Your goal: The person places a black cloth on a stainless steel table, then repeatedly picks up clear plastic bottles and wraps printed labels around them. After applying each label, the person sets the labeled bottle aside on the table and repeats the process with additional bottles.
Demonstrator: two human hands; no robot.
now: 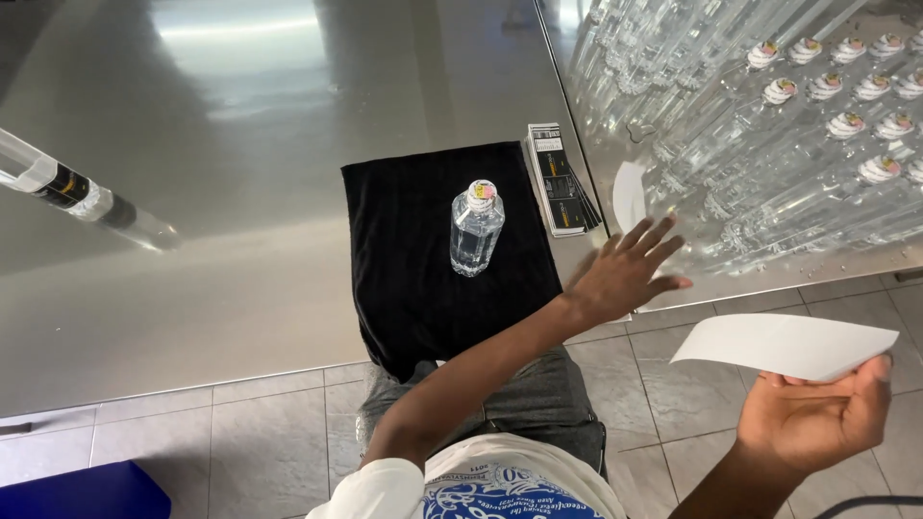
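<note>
Your left hand point(625, 274) reaches, fingers spread and empty, toward the label stack point(562, 183) just right of the black cloth point(404, 259); the clear bottle point(476, 229) stands upright on that cloth. Your right hand point(817, 418), low and near you, pinches a white sheet point(784, 344).

your right hand point(817, 418) pinches 1 curved white backing sheet point(784, 344); your open left hand point(620, 274) hovers near the label stack point(562, 183).
</note>
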